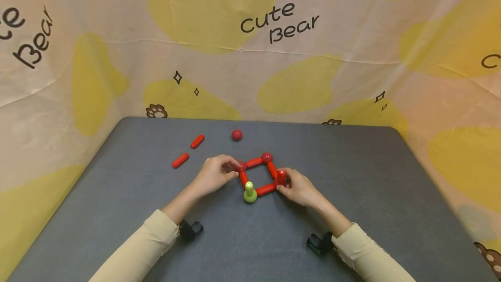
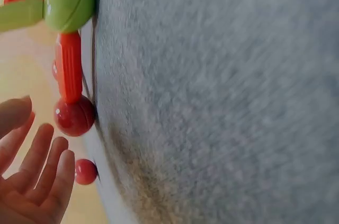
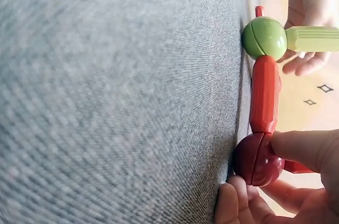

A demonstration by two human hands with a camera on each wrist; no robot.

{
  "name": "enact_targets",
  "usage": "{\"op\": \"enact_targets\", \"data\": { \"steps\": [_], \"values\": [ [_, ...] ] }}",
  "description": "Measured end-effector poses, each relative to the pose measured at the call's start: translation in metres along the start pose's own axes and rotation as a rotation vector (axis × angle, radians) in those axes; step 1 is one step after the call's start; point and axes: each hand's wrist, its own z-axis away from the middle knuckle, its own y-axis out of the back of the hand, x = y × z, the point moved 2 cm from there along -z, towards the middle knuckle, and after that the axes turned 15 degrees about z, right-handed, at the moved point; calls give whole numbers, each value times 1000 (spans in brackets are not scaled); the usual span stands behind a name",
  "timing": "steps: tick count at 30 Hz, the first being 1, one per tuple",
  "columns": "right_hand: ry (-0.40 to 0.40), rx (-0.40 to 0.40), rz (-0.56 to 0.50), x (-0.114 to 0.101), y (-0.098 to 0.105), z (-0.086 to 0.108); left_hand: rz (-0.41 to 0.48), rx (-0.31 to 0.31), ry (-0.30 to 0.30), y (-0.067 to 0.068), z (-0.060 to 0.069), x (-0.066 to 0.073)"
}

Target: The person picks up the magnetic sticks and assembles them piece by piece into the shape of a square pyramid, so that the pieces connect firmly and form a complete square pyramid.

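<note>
Dark-red ball (image 3: 259,161) — pinched in right grip (image 1: 300,188) — at rod frame (image 1: 266,189) corner.

In the right-wrist view, the right hand (image 3: 315,203) partly covers the dark red ball (image 3: 247,158) near four o'clock. The left-wrist view cuts off the green stick (image 2: 22,14) towards ten o'clock and shows the tabletop (image 2: 222,97) blurred.

From where I'm standing the light is soft and even, bright on the printed fabric backdrop (image 1: 219,68), with only faint shadows on the grey tabletop (image 1: 117,212). Small glints dot the green ball (image 3: 264,38). In the left wrist view, the tabletop smears and the backdrop blurs pale.
</note>
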Motion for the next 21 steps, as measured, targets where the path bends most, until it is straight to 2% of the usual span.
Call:
{"op": "enact_targets", "data": {
  "steps": [4, 10, 21],
  "values": [
    [3, -1, 1, 1, 0, -2, -42, 37, 30, 1, -6, -5],
    [26, 8, 4, 2, 0, -4, -95, -13, 75, -4, -9, -9],
    [62, 59, 8, 10, 2, -12, -106, -53, 70, -8, -1, -5]
  ]
}}
